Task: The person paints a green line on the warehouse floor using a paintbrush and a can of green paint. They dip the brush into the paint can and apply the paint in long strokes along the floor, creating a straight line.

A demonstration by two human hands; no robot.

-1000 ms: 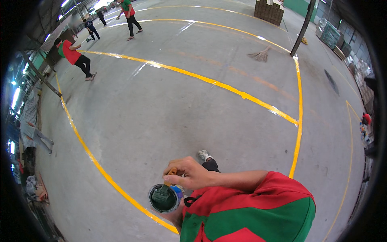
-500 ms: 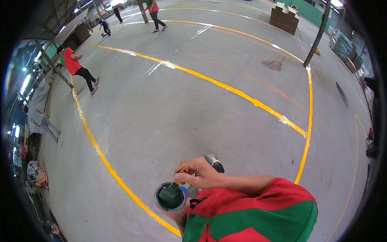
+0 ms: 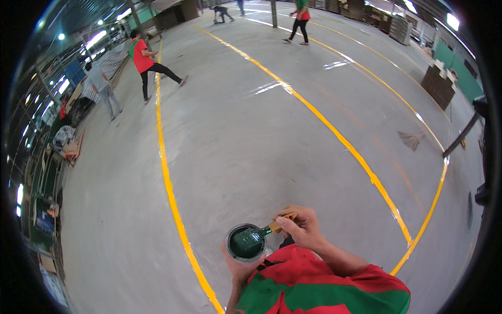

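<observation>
My left hand (image 3: 240, 267) is wrapped round an open can (image 3: 229, 242) of dark green paint. A paintbrush (image 3: 280, 222) with a yellowish wooden handle is pinched in my right hand (image 3: 305, 226). Its bristles, coated in green, lie over the can's mouth at the paint, and the brush slants up to the right. My right hand stands just right of the can, above it. Both hands are close in front of my red and green shirt (image 3: 324, 288). The can hides part of my left fingers.
Yellow painted lines (image 3: 168, 180) run across the grey concrete floor (image 3: 251, 152). A person in red (image 3: 142, 57) stands at the left line, another in grey (image 3: 102, 86) beyond; others are farther off. At right are a broom head (image 3: 410, 140), a post (image 3: 463, 135) and stacked brown boxes (image 3: 438, 86).
The view has swung left, shifting the floor scene rightward in the picture. My right hand has drawn to the right of the can, and the brush now lies flatter.
</observation>
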